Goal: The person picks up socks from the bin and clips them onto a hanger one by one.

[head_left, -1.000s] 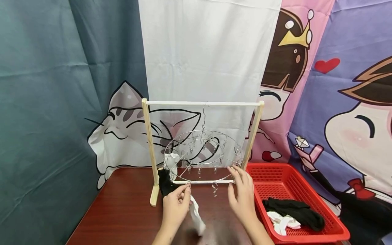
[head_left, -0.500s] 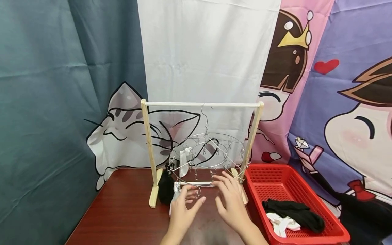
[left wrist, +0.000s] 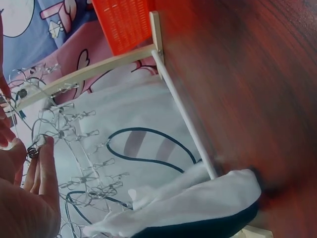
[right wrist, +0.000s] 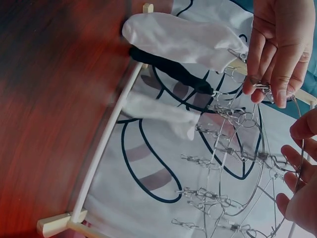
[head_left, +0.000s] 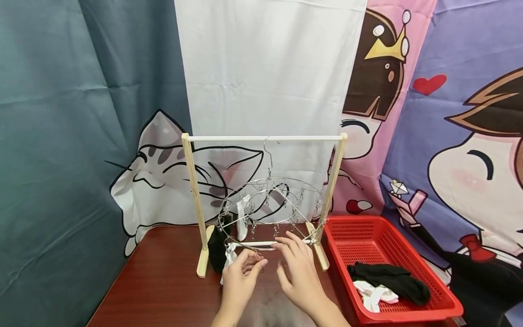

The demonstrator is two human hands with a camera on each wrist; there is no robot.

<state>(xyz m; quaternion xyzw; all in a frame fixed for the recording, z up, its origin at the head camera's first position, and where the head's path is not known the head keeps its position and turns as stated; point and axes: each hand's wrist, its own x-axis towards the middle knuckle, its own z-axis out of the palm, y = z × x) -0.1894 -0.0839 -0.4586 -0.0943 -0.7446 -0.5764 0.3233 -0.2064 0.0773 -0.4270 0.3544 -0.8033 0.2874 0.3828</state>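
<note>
A round wire hanger with dangling metal clips [head_left: 276, 229] hangs from a rack's top bar. My left hand [head_left: 240, 277] pinches one small clip [left wrist: 32, 151] at the hanger's near rim between thumb and fingers. My right hand [head_left: 298, 274] is at the rim to the right, fingers loosely bent, with the wire ring [right wrist: 303, 144] passing across them. White sock [right wrist: 183, 39] hangs clipped just left of my left hand. Behind it hang a black sock [head_left: 217, 245] and another white sock [head_left: 242, 220].
The wooden rack [head_left: 192, 190] stands on a dark red-brown table [head_left: 155, 281]. To the right, a red plastic basket [head_left: 449, 299] holds black cloth [head_left: 388, 279] and white cloth [head_left: 373, 294]. Printed curtains [head_left: 261, 68] hang behind.
My left hand has let go of the near white sock, which now hangs from the rim, and taken a neighbouring clip. My right hand has moved left along the rim. The hanger has turned.
</note>
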